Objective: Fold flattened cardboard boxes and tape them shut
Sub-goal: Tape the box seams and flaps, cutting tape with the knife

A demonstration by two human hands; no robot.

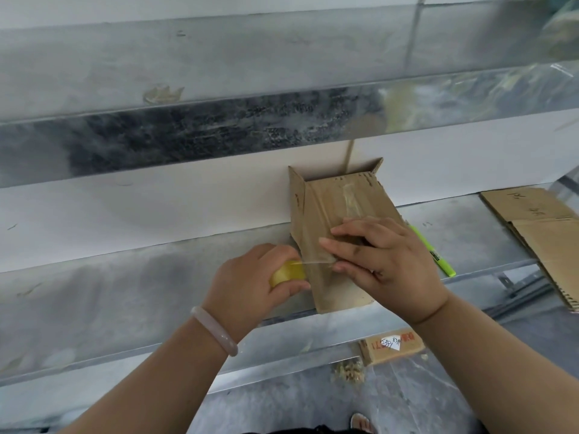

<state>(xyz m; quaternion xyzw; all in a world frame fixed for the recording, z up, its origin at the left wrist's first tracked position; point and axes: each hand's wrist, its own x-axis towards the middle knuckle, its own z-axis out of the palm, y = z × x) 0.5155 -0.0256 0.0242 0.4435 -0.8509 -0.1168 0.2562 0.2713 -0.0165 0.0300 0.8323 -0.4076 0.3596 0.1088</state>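
Lying on a grey metal shelf, tilted with its far end against the white panel behind: a small cardboard box, flaps folded in, one far flap standing up, a strip of clear tape already shining along its middle seam. Pressing flat on the box near its front end: the right hand, fingers spread and laid over the flaps, fingertips touching a taut strand of clear tape at the box's left edge. Gripping a yellowish tape roll just beside that edge: the left hand, fingers curled shut around the roll, thumb underneath, a pale bangle sitting on the wrist. Stretching from roll to box: the tape strand, thin and bright. Resting just right of the box, partly under the right hand's side: a green highlighter pen. Lying further right on the same shelf: a stack of flattened cardboard boxes, handwriting on the top sheet. Running above: more dull, scuffed metal ledges and white panels, blurred greenish shapes at the upper right. Showing below the shelf edge: a grey floor, a cardboard scrap with a white label, some crumbled debris beside it, and the toe of a sandal.
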